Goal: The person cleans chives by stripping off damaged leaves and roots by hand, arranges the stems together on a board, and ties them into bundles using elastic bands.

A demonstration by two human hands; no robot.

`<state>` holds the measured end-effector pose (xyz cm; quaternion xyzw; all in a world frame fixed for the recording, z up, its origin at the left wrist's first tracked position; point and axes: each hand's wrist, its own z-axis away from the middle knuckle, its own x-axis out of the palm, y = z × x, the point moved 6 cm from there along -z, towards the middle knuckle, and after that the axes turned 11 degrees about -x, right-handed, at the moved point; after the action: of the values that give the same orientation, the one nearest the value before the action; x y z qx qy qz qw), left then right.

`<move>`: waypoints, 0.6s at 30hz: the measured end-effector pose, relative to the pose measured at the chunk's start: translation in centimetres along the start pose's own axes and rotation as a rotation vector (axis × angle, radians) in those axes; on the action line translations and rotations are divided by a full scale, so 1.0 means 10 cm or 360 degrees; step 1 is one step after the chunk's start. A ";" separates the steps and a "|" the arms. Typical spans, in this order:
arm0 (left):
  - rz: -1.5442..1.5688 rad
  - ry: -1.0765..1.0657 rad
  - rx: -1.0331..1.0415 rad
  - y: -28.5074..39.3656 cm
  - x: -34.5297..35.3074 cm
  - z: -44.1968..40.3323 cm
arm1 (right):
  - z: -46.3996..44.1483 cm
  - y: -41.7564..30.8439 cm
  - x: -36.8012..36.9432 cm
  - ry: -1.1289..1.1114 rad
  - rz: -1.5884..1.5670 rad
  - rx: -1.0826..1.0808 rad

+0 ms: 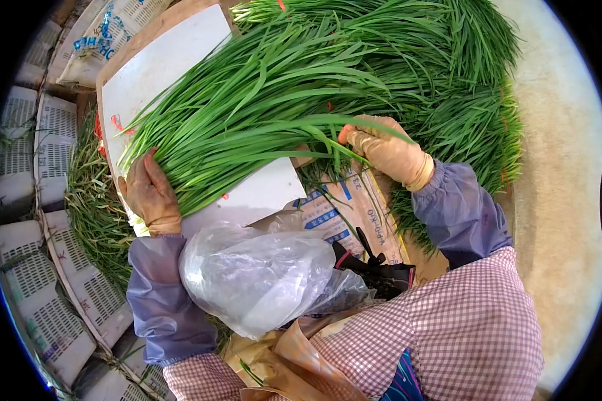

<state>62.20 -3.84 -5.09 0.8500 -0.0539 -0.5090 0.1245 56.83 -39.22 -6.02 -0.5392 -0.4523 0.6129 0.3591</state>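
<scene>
Long green leafy stalks [247,113] lie in a loose pile across a white board [160,60]. At the pile's left end my left hand [150,190], in a dirty thin glove, rests against the pale stalk ends with its fingers stretched out. My right hand [384,150], gloved with orange at a fingertip, is closed on a few leaves near their tips, at the pile's right side. Small red ties [117,125] lie on the board by the stalk ends.
Tied green bundles [475,113] are heaped at the back and right. Clear plastic bags [261,274] lie before my body, beside printed cardboard [364,207]. Plastic crates [53,134] line the left, with loose leaf scraps [90,207] alongside. Pale floor [555,187] shows at right.
</scene>
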 end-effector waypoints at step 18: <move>0.0035 -0.0071 -0.0020 0.00 -0.01 0.01 | -0.01 0.63 0.41 0.0267 -0.0739 0.0447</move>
<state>62.09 -3.82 -5.06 0.8371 -0.0628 -0.5267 0.1341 56.61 -37.51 -13.29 -0.4150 -0.4431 0.5241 0.5973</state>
